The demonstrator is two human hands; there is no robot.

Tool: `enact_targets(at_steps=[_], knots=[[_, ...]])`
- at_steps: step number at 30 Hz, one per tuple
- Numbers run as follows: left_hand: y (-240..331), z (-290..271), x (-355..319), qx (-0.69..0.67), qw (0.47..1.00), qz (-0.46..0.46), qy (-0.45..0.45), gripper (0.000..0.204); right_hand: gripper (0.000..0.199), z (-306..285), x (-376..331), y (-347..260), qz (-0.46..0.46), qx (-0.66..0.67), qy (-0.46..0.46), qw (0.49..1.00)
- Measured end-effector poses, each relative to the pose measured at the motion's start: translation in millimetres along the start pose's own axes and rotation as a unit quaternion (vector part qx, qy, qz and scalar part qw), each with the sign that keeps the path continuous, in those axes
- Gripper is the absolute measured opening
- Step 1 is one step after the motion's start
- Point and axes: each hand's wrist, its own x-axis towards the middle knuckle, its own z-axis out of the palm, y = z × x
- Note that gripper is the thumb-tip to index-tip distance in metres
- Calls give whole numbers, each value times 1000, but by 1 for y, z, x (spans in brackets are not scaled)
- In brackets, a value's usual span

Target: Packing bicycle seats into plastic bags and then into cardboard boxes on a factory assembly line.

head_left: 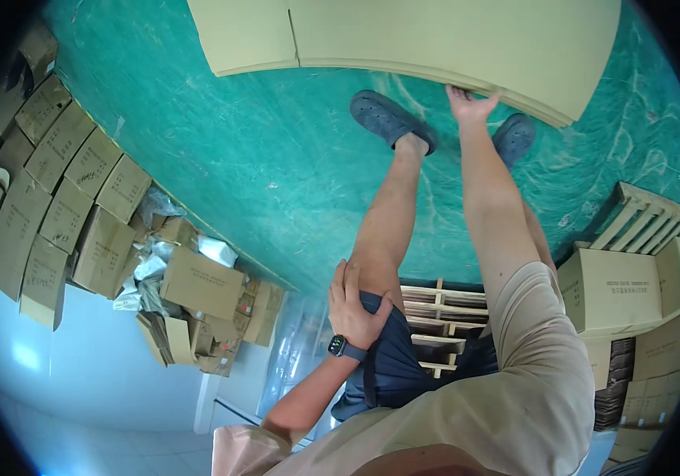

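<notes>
My right hand (471, 105) reaches down to the near edge of a stack of flat tan cardboard sheets (435, 36) on the floor. Its fingers take hold of that edge, with the fingertips partly hidden there and the thumb apart. Beside it lies another tan sheet or stack (245, 36), divided from the first by a narrow gap. My left hand (356, 309), with a dark smartwatch (338, 345) on the wrist, lies flat on my left knee, fingers stretched out and holding nothing.
Green floor (276, 159) surrounds my feet in grey clogs (387, 117). Stacked cartons (62, 206) and crumpled plastic (149, 274) line the left wall. Wooden slats (435, 305) show beneath me. At right are a wooden pallet (641, 218) and more boxes (617, 289).
</notes>
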Motion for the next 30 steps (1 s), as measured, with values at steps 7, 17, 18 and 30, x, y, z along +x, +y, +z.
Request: enact_targets(at_steps=[7,17,18,30], knots=[[3,-12,17,-18,1000,22,12,84,111,8,-34,-16,-37,10,29,999],[38,-95,9,38,999,24,-27,73,123,199,-393,-68,-91,-90,-129,983],[37,-106,9,62,997,20,-37,74,124,230,-431,-75,-100,-118,-136,979],[209,-386,36,-32,985,152,-71,59,96,708,-653,-186,-199,-257,-320,890]])
